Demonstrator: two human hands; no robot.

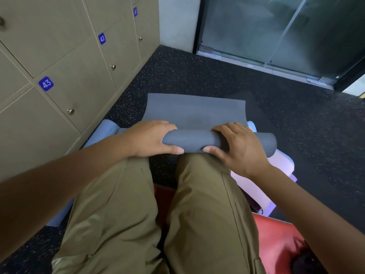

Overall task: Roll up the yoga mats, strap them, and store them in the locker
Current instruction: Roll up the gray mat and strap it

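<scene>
A dark grey yoga mat (194,109) lies on the floor in front of my knees, its near end wound into a roll (193,139). My left hand (150,138) grips the left part of the roll, fingers over the top and thumb underneath. My right hand (237,145) grips the right part the same way. The flat, unrolled stretch of the mat reaches away from me. Beige lockers (65,62) numbered 41, 42 and 43 line the left wall, all doors closed.
A light blue mat (102,131) lies under the grey one at the left, and a pale lilac mat (256,180) at the right. A red mat (276,240) lies beneath my legs. Speckled black flooring (197,76) runs to a glass door (276,30).
</scene>
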